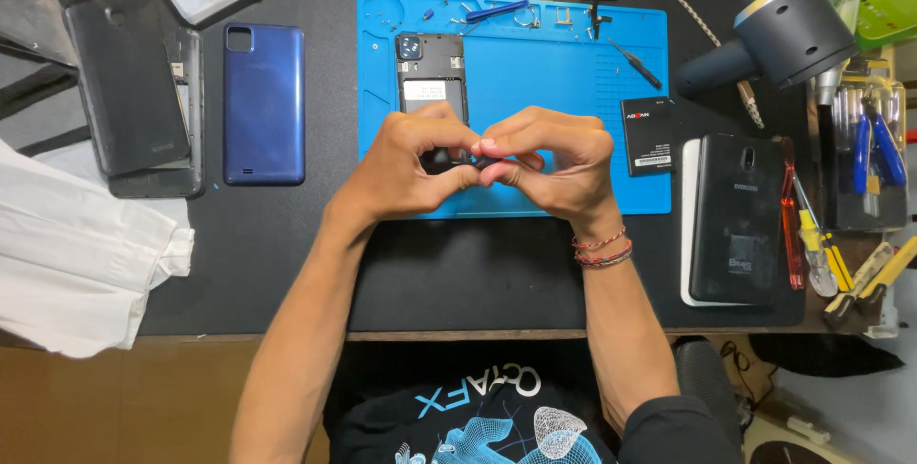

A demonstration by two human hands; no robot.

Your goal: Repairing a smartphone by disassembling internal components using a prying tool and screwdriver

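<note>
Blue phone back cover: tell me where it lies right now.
The blue back cover lies flat on the black desk mat, left of the blue work mat, beside a dark opened phone.

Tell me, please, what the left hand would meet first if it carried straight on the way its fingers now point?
The left hand points rightwards, and its fingertips already meet those of the right hand over the lower end of the opened phone on the blue mat. So the right hand comes first, though depth is hard to judge.

Mostly plastic and rubbery stuff on this bench

Blue work mat [573, 72] looks like matt, soft silicone; blue back cover [264, 106] is smooth plastic with a slight sheen; grey heat gun [778, 34] satin plastic; white cloth [76, 254] creased; desk edge [287, 338] looks like wood
</note>
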